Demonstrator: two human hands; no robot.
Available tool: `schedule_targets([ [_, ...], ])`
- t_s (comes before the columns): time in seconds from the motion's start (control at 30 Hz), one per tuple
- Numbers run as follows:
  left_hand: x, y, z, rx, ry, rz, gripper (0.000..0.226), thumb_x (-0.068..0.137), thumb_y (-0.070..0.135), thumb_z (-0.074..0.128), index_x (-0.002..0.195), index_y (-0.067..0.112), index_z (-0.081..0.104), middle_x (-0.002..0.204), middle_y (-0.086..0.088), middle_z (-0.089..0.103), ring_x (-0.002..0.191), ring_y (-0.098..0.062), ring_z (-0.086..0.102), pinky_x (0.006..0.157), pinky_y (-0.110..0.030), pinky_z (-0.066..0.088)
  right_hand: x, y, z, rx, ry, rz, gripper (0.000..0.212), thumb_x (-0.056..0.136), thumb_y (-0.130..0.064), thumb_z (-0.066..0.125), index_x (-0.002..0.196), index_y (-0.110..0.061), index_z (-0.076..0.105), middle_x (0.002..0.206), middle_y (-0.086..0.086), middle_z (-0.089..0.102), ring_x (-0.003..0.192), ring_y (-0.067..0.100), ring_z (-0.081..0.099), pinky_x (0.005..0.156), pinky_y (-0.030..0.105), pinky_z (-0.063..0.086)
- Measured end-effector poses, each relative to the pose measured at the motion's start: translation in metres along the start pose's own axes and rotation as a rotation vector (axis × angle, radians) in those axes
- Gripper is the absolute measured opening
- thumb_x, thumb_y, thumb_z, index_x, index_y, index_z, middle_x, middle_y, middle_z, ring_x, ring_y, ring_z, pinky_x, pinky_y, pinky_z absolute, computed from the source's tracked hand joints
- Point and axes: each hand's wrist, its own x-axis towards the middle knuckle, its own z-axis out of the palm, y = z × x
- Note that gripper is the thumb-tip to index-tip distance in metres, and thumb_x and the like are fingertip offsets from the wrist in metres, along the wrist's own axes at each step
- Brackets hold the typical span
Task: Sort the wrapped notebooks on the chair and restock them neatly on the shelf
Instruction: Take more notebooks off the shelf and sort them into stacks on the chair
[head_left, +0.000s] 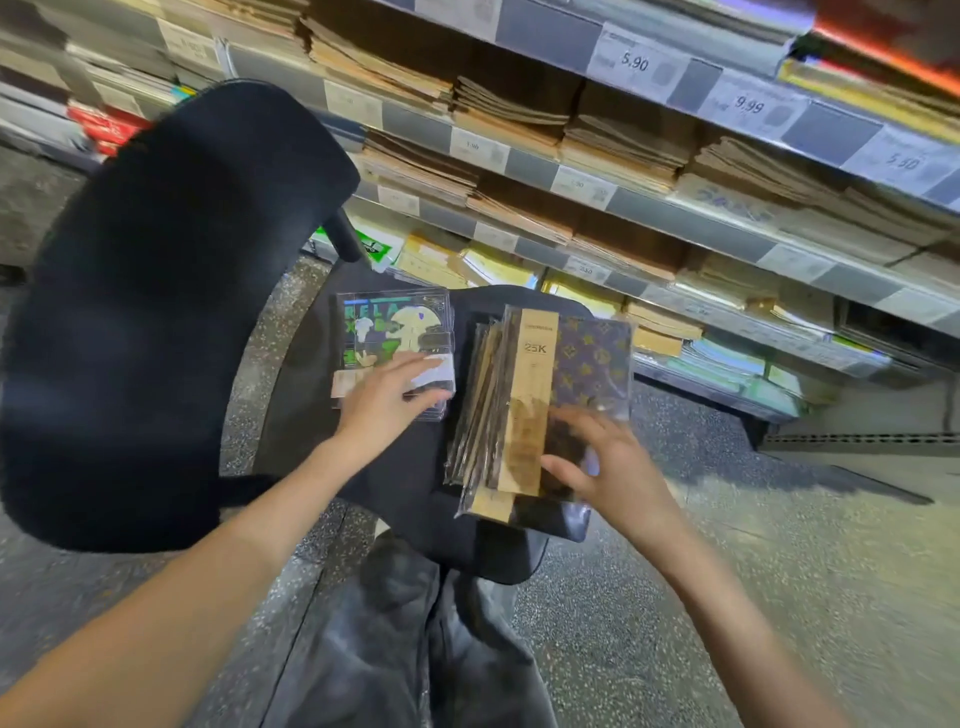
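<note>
head view: two piles of wrapped notebooks lie on the black office chair (415, 467) seat, before the stationery shelf (675, 218). the left hand (387, 397) rests flat, fingers straight, on the green-and-black notebook pile (389, 327). the right hand (602, 457), blurred, fingers spread, presses the near end of the brown patterned notebook stack (561, 374).

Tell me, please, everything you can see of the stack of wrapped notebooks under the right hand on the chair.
The stack of wrapped notebooks lies on the black chair seat, fanned unevenly, in glossy clear plastic. The top one has a dark purple cover with a gold pattern and a tan band printed "25K". The right hand rests on its near end, blurred. It lies apart from the green-and-black stack under the left hand.
</note>
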Motion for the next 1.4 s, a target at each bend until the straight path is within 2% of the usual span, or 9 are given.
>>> schedule_targets([
  [0.07,-0.010,0.028,0.011,-0.142,-0.121,0.039,0.051,0.083,0.049,0.058,0.131,0.037,0.048,0.144,0.013,0.038,0.132,-0.009,0.032,0.104,-0.035,0.029,0.008,0.021,0.011,-0.081,0.019,0.034,0.058,0.085,-0.046,0.059,0.138,-0.030,0.040,0.148,-0.004,0.035,0.137,0.021,0.026,0.110,0.041,0.025],
  [0.23,-0.026,0.060,0.057,-0.162,-0.278,0.044,0.066,0.080,0.045,0.065,0.138,0.045,0.033,0.153,0.019,0.011,0.140,-0.010,0.016,0.108,-0.048,0.026,0.014,0.055,0.045,-0.220,0.110,0.060,0.075,0.081,-0.044,0.064,0.145,-0.030,0.028,0.156,-0.002,-0.003,0.144,0.029,-0.004,0.113,0.057,0.012],
  [0.37,-0.029,0.060,0.082,-0.324,-0.229,0.001,0.078,0.077,0.029,0.074,0.134,0.052,0.026,0.154,0.021,-0.003,0.140,-0.005,0.010,0.110,-0.045,0.029,0.017,0.060,0.053,0.203,0.220,0.208,0.099,0.070,-0.031,0.078,0.147,-0.031,0.016,0.154,0.001,-0.017,0.143,0.029,-0.008,0.114,0.051,0.011],
  [0.5,-0.034,0.065,0.092,-0.297,-0.249,0.021,0.085,0.077,0.015,0.073,0.139,0.048,0.025,0.151,0.021,-0.019,0.135,0.002,0.010,0.107,-0.041,0.036,0.014,0.057,0.051,0.470,0.197,0.248,0.103,0.070,-0.020,0.080,0.146,-0.037,0.012,0.156,0.003,-0.001,0.140,0.019,0.018,0.107,0.038,0.029],
  [0.67,-0.042,0.058,0.089,-0.084,-0.313,0.092,0.092,0.080,0.017,0.071,0.141,0.053,0.012,0.145,0.023,-0.034,0.141,-0.012,0.016,0.101,-0.038,0.043,-0.005,0.049,0.072,0.528,0.236,0.281,0.103,0.070,-0.014,0.079,0.146,-0.033,0.013,0.151,0.008,0.006,0.137,0.021,0.025,0.106,0.036,0.029],
  [0.87,-0.050,0.053,0.087,-0.261,-0.309,0.049,0.088,0.077,0.006,0.072,0.141,0.045,0.026,0.149,0.024,-0.024,0.134,0.003,0.009,0.110,-0.033,0.030,-0.011,0.042,0.081,0.644,0.263,0.291,0.101,0.071,-0.008,0.077,0.145,-0.039,0.015,0.151,0.000,0.008,0.134,0.009,0.022,0.109,0.030,0.025],
  [1.0,-0.045,0.058,0.083,-0.326,-0.294,0.037,0.087,0.077,0.004,0.072,0.139,0.045,0.029,0.149,0.024,-0.019,0.129,0.008,0.013,0.105,-0.025,0.030,-0.002,0.041,0.077,0.630,0.266,0.244,0.099,0.073,-0.005,0.075,0.146,-0.035,0.015,0.153,-0.002,0.003,0.130,-0.003,0.012,0.106,0.020,0.015],
  [1.23,-0.018,0.063,0.075,-0.273,-0.264,0.077,0.084,0.080,0.010,0.070,0.142,0.043,0.024,0.152,0.015,-0.023,0.128,0.007,0.012,0.106,-0.028,0.031,0.035,0.047,0.052,0.501,0.199,0.203,0.101,0.072,-0.013,0.078,0.147,-0.032,0.014,0.153,0.005,-0.002,0.141,0.021,0.014,0.111,0.033,0.020],
  [1.4,-0.019,0.064,0.071,0.038,-0.273,0.092,0.084,0.084,0.028,0.066,0.142,0.051,0.009,0.151,0.011,-0.029,0.141,-0.016,0.017,0.099,-0.037,0.046,0.033,0.052,0.045,0.382,0.082,0.212,0.098,0.078,-0.022,0.073,0.147,-0.034,0.004,0.153,0.004,-0.011,0.142,0.026,0.011,0.112,0.040,0.023],
])
